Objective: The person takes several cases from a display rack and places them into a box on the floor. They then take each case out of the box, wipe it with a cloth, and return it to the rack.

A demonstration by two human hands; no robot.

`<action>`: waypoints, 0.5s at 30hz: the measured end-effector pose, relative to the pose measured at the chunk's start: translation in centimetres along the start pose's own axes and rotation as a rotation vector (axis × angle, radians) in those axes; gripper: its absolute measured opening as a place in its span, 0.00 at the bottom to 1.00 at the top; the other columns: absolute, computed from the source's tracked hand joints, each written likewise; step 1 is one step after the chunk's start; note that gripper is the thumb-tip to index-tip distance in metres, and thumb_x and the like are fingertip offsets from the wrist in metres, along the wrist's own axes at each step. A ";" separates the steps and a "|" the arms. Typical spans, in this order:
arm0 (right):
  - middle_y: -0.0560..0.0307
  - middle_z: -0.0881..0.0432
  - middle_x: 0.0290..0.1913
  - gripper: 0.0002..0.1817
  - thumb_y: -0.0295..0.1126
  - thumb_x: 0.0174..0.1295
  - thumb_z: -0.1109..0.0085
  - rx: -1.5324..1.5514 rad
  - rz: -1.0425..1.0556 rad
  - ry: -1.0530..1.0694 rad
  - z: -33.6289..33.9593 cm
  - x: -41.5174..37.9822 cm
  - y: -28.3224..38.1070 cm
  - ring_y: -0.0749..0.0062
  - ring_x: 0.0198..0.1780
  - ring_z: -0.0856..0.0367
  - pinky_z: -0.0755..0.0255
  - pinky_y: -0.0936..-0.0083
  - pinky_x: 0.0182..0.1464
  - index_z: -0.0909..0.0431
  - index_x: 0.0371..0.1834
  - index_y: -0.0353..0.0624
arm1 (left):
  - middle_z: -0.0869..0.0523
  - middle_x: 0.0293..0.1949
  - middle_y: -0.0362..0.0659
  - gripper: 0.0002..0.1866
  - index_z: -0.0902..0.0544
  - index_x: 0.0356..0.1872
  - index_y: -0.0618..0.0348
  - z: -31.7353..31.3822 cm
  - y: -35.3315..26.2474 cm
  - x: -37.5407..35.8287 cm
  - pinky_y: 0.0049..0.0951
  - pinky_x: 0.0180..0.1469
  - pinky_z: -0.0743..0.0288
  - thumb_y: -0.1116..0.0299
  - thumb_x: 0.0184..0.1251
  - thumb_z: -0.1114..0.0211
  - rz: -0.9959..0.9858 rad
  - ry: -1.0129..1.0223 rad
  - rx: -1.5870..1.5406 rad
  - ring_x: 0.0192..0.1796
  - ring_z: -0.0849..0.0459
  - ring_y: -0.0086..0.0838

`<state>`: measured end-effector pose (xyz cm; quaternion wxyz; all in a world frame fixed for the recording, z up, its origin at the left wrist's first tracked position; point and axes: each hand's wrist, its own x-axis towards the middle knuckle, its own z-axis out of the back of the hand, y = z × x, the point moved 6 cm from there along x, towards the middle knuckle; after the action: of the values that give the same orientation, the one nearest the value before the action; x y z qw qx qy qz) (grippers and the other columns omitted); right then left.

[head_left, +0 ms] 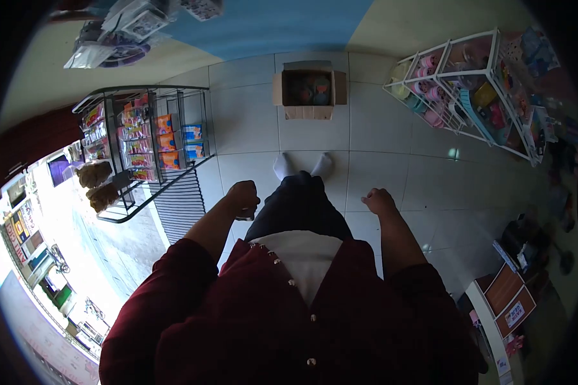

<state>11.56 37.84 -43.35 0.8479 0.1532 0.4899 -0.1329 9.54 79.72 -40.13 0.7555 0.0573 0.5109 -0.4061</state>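
Note:
My left hand (pixel 243 194) hangs at my left side with its fingers curled closed. A small dark, shiny edge shows just under it; I cannot tell what the hand holds. On the other side, my right hand (pixel 379 201) is loosely closed over the floor tiles, and nothing shows in its fingers. Both hands are apart from the things around them. Ahead of my feet, an open cardboard box (pixel 309 113) stands on the floor with its flaps folded out. Rounded, coloured items (pixel 316 88) lie inside in shadow.
To the left stands a black wire rack (pixel 153 128) of packaged goods beside a bright doorway. A white wire shelf (pixel 438 77) with colourful wares stands at the right. Packaged items (pixel 131 29) hang at the upper left. A counter (pixel 485 314) is at the lower right.

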 end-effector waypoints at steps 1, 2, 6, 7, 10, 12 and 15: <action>0.49 0.17 0.39 0.21 0.48 0.57 0.38 -0.095 0.036 -0.007 -1.0 0.8 1.7 0.56 0.47 0.18 0.25 0.63 0.51 0.20 0.43 0.43 | 0.15 0.44 0.42 0.17 0.14 0.40 0.50 -2.9 1.0 2.8 0.32 0.54 0.23 0.54 0.51 0.34 0.163 -0.010 -0.302 0.55 0.21 0.33; 0.48 0.18 0.40 0.21 0.49 0.56 0.37 -0.095 0.073 -0.016 -1.8 2.6 3.5 0.56 0.48 0.19 0.25 0.63 0.51 0.20 0.42 0.43 | 0.15 0.46 0.43 0.17 0.15 0.40 0.51 -5.3 2.4 5.7 0.33 0.54 0.23 0.55 0.51 0.33 0.326 -0.024 -0.605 0.54 0.20 0.34; 0.48 0.20 0.43 0.19 0.45 0.56 0.36 0.144 0.183 -0.007 -4.0 10.0 11.4 0.57 0.47 0.20 0.26 0.63 0.51 0.20 0.42 0.42 | 0.17 0.49 0.46 0.23 0.20 0.51 0.55 -1.1 5.3 11.6 0.34 0.57 0.24 0.59 0.53 0.34 0.392 -0.126 -0.806 0.55 0.20 0.38; 0.48 0.20 0.43 0.19 0.45 0.56 0.36 0.136 0.188 -0.003 -4.5 12.4 12.8 0.57 0.47 0.20 0.26 0.63 0.51 0.20 0.42 0.42 | 0.22 0.55 0.49 0.26 0.25 0.56 0.58 0.4 7.1 13.2 0.36 0.60 0.27 0.61 0.55 0.36 0.435 -0.253 -0.853 0.58 0.22 0.40; 0.48 0.20 0.43 0.15 0.39 0.58 0.36 0.227 0.399 -0.210 -4.5 18.3 16.7 0.57 0.46 0.20 0.26 0.64 0.50 0.22 0.42 0.40 | 0.34 0.67 0.51 0.36 0.39 0.67 0.59 4.7 11.2 17.6 0.38 0.64 0.31 0.64 0.57 0.37 0.526 -0.371 -1.028 0.62 0.25 0.44; 0.46 0.20 0.45 0.13 0.36 0.61 0.40 0.295 0.527 -0.356 -3.2 21.6 19.1 0.51 0.48 0.21 0.27 0.62 0.52 0.24 0.44 0.40 | 0.37 0.69 0.50 0.36 0.42 0.69 0.59 5.3 13.6 22.7 0.40 0.62 0.28 0.66 0.58 0.39 0.474 -0.668 -0.828 0.61 0.24 0.46; 0.46 0.20 0.46 0.13 0.35 0.61 0.41 0.418 0.617 -0.449 -1.0 26.9 21.6 0.52 0.50 0.21 0.27 0.63 0.53 0.25 0.45 0.40 | 0.44 0.72 0.49 0.35 0.40 0.68 0.57 8.2 16.4 25.6 0.43 0.57 0.25 0.66 0.59 0.40 0.498 -0.699 -0.791 0.57 0.21 0.48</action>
<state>31.94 56.04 -64.49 0.8842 0.4280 0.1871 0.0005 30.28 72.27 -62.59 0.9159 -0.2483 0.3152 0.0104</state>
